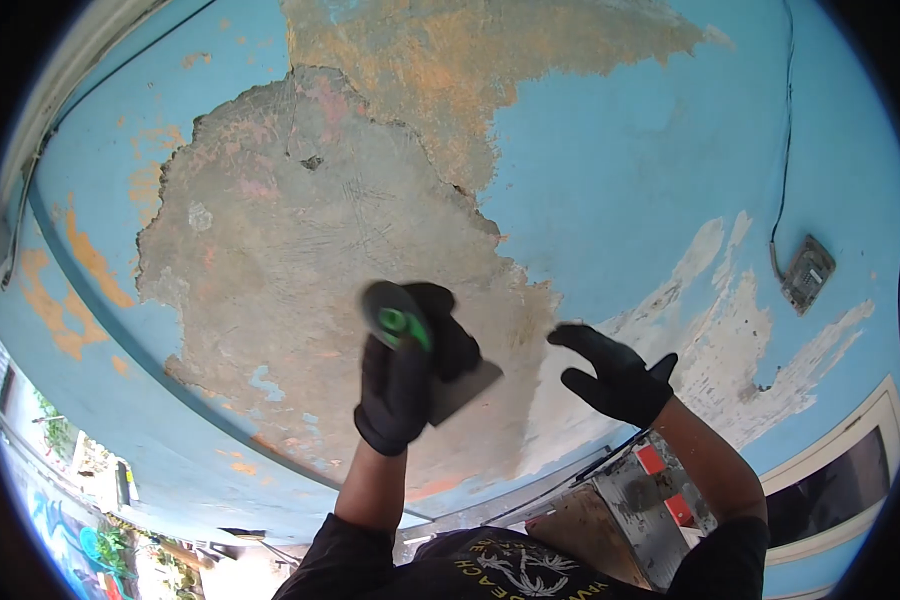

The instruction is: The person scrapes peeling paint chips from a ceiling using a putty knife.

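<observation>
My left hand (pixel 395 385), in a black glove, is closed around a scraper. The scraper's black and green handle (pixel 398 318) points up toward the camera and is slightly blurred. Its flat metal blade (pixel 470 393) sticks out low to the right of the glove. My right hand (pixel 615 375), also black-gloved, is raised with its fingers apart and nothing in it. Both hands are in front of a wall with a large bare grey patch (pixel 270 240), ragged-edged where the blue paint (pixel 610 150) has come off.
A small electrical box (pixel 808 275) with a cable hangs on the wall at right, above a framed window (pixel 830 490). Whitish scraped streaks (pixel 720 330) mark the paint nearby. Below lie a brown board (pixel 585 530) and red items (pixel 650 459). Plants (pixel 120 552) show at lower left.
</observation>
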Action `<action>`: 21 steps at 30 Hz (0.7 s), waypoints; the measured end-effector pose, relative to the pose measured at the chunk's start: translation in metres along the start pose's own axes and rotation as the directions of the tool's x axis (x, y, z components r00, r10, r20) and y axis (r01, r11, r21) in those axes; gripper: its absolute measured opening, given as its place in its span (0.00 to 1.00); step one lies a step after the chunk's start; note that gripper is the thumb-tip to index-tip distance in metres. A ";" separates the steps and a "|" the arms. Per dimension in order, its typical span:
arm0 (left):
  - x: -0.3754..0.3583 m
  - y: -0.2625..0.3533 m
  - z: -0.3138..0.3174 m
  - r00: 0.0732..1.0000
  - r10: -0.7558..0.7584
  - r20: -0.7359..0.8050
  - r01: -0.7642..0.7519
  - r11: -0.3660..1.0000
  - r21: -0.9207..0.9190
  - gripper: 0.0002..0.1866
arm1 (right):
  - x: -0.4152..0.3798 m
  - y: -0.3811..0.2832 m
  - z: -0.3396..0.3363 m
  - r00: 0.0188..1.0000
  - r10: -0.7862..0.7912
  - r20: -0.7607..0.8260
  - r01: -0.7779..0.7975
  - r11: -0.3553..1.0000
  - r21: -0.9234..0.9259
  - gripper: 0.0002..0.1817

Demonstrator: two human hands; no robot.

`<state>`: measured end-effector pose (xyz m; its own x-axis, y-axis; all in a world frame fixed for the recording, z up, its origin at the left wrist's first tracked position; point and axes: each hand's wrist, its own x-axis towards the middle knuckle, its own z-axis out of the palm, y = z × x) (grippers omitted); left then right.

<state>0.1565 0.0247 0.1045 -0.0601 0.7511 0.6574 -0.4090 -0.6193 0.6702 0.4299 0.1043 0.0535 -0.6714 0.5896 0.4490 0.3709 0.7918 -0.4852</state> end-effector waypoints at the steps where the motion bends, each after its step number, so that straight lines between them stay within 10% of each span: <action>1: 0.018 0.006 -0.002 0.991 0.118 0.062 -0.112 0.990 -0.084 0.17 | -0.021 0.021 0.011 0.992 0.119 0.038 -0.113 0.984 -0.140 0.26; 3: 0.049 0.021 0.003 0.956 0.276 0.098 -0.264 0.958 -0.114 0.11 | -0.060 0.064 0.036 0.844 0.404 0.353 -0.334 0.910 -0.244 0.35; 7: 0.096 0.059 0.043 0.887 0.456 0.077 -0.461 0.882 0.094 0.03 | -0.051 0.064 0.038 0.072 0.696 0.714 -0.537 0.631 -0.560 0.40; 9: 0.111 0.069 0.049 0.871 0.468 0.152 -0.485 0.867 0.111 0.03 | -0.058 0.056 0.033 0.493 0.543 0.680 -0.426 0.832 -0.355 0.41; 12: 0.127 0.063 0.062 0.794 0.552 0.255 -0.597 0.787 0.155 0.04 | -0.062 0.069 0.035 0.440 0.523 0.730 -0.434 0.835 -0.337 0.41; 14: 0.136 0.034 0.078 0.755 0.634 -0.166 -0.505 0.724 0.470 0.07 | -0.050 0.042 0.011 0.373 0.567 0.735 -0.439 0.805 -0.398 0.41; 17: 0.155 0.000 0.047 0.897 0.441 0.029 -0.381 0.739 0.555 0.08 | -0.057 0.052 0.020 0.458 0.546 0.701 -0.436 0.826 -0.358 0.42; 21: 0.131 -0.006 0.051 0.847 0.519 0.116 -0.515 0.745 0.425 0.08 | -0.054 0.046 0.010 0.398 0.571 0.718 -0.477 0.798 -0.369 0.43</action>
<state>0.1975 0.1156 0.2044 -0.1579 0.2877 0.9446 0.1134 -0.9450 0.3068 0.4769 0.1072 -0.0006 -0.5165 0.5725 -0.6368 0.8530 0.4088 -0.3244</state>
